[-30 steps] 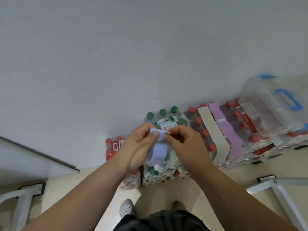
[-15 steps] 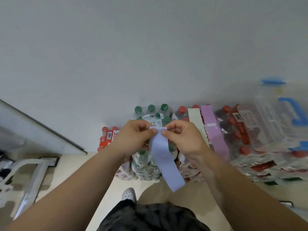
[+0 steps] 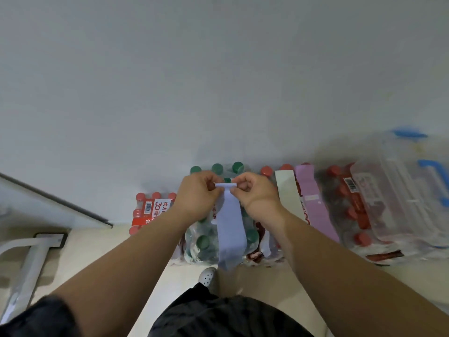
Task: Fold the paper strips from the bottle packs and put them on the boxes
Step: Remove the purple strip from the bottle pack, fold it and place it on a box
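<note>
A light blue paper strip (image 3: 230,229) hangs down in front of me, its top end folded over. My left hand (image 3: 198,195) pinches the top left corner and my right hand (image 3: 255,194) pinches the top right corner. Behind the strip stands a shrink-wrapped pack of green-capped bottles (image 3: 216,169) against the wall. To the right, a pale green strip (image 3: 288,190) and a pink strip (image 3: 313,203) lie across a pack of red-capped bottles (image 3: 345,205).
A small pack of red-capped bottles (image 3: 151,207) stands at the left by the wall. A clear plastic box with blue handles (image 3: 408,190) lies on the packs at right. A white metal frame leg (image 3: 31,263) is on the floor at left. My shoe (image 3: 207,276) is below.
The strip, bunched between my hands a second ago, has dropped to hang at full length. Both hands still pinch its top end. The view has shifted slightly.
</note>
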The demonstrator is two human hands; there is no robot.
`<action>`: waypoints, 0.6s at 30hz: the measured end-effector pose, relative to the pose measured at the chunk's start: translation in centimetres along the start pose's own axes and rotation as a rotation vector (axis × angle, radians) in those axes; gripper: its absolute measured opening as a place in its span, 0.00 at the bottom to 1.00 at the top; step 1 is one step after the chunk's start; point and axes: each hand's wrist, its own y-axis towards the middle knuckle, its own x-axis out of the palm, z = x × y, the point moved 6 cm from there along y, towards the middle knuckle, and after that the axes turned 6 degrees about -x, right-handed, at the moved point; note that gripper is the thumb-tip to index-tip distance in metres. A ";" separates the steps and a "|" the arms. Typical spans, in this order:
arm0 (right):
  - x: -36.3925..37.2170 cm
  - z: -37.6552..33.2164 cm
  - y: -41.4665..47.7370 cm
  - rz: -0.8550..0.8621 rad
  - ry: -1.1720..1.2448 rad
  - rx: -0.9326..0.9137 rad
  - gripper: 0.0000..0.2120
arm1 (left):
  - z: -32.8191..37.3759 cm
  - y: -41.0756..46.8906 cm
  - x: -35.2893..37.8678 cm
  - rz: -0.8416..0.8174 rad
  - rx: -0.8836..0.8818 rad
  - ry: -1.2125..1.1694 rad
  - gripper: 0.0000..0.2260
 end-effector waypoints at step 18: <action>0.4 0.7 5.0 0.055 -0.299 -0.001 0.15 | -1.2 6.2 2.5 0.054 0.360 0.402 0.07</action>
